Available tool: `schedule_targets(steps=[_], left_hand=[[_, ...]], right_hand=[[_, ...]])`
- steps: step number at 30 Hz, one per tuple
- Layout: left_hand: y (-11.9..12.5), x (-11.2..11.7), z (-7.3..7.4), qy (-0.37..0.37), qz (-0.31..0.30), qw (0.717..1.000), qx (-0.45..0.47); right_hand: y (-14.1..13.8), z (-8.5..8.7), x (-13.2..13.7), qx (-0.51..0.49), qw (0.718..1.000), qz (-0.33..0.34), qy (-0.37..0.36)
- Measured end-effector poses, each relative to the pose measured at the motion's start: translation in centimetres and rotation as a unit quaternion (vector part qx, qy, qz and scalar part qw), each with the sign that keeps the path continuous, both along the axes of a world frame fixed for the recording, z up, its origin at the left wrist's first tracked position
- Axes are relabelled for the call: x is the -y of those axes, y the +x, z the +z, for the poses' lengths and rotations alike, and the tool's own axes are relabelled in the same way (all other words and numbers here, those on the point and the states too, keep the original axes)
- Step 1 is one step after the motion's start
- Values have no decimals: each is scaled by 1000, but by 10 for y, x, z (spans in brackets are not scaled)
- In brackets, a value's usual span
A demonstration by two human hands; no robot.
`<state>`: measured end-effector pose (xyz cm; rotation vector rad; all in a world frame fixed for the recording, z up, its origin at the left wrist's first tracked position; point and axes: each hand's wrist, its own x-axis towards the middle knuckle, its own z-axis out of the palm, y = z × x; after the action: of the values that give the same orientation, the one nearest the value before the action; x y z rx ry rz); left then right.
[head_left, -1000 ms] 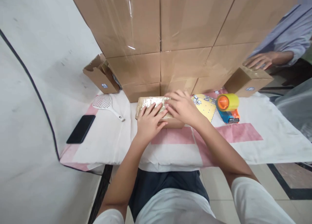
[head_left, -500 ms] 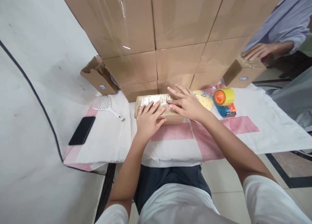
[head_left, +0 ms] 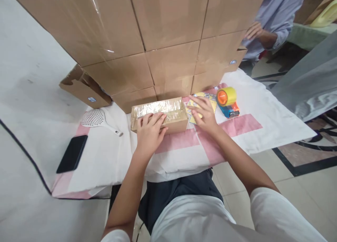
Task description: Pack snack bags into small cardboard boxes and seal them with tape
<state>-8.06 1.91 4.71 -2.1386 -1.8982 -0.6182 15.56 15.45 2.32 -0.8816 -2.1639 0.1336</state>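
A small cardboard box lies on the cloth-covered table, with shiny clear tape along its top. My left hand rests on the left part of its top, fingers spread and thumb over the near edge. Just off the box's right end is my right hand, its fingers apart and holding nothing. Beneath that hand lies a yellow patterned sheet, partly covered by it. A tape dispenser with a yellow roll stands to the right of the sheet.
Stacked cardboard boxes wall off the back. An open box, a white slotted skimmer and a black phone are at left. At the back right a person's hand is above another box.
My right hand has lifted off the taped top and moved past the box's right end. My left hand stays on the box. The view has turned, and the other person's hand has risen from their box.
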Motion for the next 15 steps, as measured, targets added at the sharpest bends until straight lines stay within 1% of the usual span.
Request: schedule_targets(steps=[2,3,5,6,8,10,12,15], left_hand=[[5,2,2,-11,-9,1000,-9],[8,2,3,-13,-9,1000,-12],[11,3,3,-11,-3,1000,-12],[12,3,1,-7,1,1000,-11],[12,2,-2,1,8,1000,-7],[11,2,-5,6,12,1000,-7],[9,2,-7,5,14,1000,-13],[8,2,-7,7,14,1000,-24]], right_hand=[[19,-19,-36,-75,990,-103,-57],[27,-26,-58,-85,982,-138,-95],[37,-36,-100,-44,971,-174,-160],[39,-40,-118,-10,967,-183,-177],[37,-44,-145,68,965,-170,-187],[31,-47,-158,125,964,-141,-186],[24,-50,-163,151,966,-114,-178],[20,-54,-164,158,972,-84,-154]])
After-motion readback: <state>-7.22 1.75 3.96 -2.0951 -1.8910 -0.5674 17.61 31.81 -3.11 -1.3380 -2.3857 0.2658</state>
